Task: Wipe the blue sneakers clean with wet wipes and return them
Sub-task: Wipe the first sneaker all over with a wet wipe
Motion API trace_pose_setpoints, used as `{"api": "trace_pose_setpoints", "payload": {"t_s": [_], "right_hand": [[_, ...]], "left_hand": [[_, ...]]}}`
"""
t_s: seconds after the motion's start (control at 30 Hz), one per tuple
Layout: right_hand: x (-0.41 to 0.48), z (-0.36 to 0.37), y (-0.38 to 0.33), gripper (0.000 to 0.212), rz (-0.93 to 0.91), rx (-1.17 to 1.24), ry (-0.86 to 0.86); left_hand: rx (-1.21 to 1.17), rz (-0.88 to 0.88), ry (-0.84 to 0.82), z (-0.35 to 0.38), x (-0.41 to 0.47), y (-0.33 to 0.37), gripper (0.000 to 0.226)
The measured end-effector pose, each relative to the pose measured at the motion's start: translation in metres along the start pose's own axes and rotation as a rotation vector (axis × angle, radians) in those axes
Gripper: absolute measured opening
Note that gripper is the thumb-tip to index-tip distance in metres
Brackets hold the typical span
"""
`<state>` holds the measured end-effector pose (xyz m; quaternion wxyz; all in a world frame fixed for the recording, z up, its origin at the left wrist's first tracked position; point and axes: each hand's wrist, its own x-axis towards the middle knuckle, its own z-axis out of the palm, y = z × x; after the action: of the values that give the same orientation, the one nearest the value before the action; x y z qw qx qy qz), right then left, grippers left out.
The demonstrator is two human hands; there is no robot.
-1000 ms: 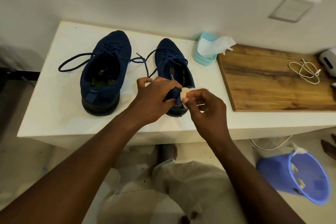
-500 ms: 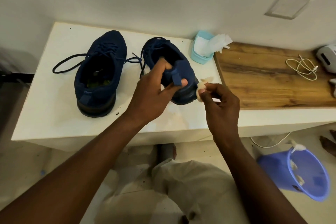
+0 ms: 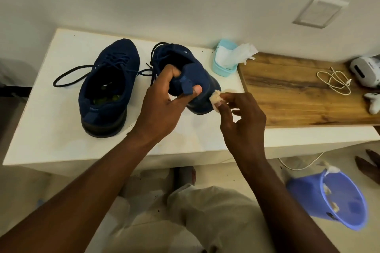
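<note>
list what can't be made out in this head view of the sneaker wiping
- Held sneaker: head view, its sole faces away and the left hand covers part of its heel.
- Wet wipe: head view, balled up, partly under fingers of the right hand; dirtiness unclear.
- White device: head view, cut off by the right edge.
- Blue bucket: head view, scraps inside too small to identify.

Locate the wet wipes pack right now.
Head view: the light blue wipes pack sits at the back of the white table, between the sneaker that the left hand holds and the wooden board to its right.
</note>
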<state>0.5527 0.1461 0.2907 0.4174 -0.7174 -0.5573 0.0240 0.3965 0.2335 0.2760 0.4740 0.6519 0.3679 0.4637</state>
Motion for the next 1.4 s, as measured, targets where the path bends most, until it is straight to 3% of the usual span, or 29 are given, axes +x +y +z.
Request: {"api": "trace_pose_setpoints", "payload": {"t_s": [0.1,0.2,0.3,0.43,0.63,0.77,0.93,1.1,1.27,1.4], "right_hand": [[0.002,-0.007,0.007,0.014,0.051,0.030,0.056],[-0.004,-0.004,-0.003,0.015,-0.128,0.061,0.017],[-0.008,0.000,-0.008,0.016,-0.164,0.051,-0.038],[0.009,-0.006,0.001,0.015,-0.119,0.039,0.100],[-0.003,0.001,-0.009,0.015,-0.240,-0.027,-0.065],[0.010,-0.007,-0.002,0.014,-0.157,0.038,0.111],[-0.015,0.005,-0.011,0.013,-0.272,-0.088,-0.140],[0.004,-0.011,0.004,0.012,-0.151,0.061,0.123],[-0.009,0.003,-0.007,0.017,-0.252,-0.017,-0.087],[-0.002,0.004,0.004,0.017,-0.093,0.063,-0.083]], "left_hand": [[-0.026,-0.008,0.004,0.001,0.000,0.001,0.029],[-0.027,-0.015,0.011,0.001,0.001,0.004,0.028],[-0.037,-0.038,-0.013,0.001,-0.001,0.005,0.026],[-0.083,-0.079,-0.048,0.003,-0.001,0.006,0.029],[-0.078,-0.088,-0.059,-0.001,-0.001,0.007,0.030],[-0.118,-0.104,-0.097,0.000,0.000,0.008,0.029],[-0.110,-0.100,-0.097,-0.004,-0.003,0.005,0.032],[-0.173,-0.136,-0.109,-0.006,0.000,0.013,0.032],[-0.088,-0.180,-0.254,-0.026,-0.009,0.002,0.030],[-0.028,-0.214,-0.361,-0.039,-0.012,-0.002,0.027]]}}
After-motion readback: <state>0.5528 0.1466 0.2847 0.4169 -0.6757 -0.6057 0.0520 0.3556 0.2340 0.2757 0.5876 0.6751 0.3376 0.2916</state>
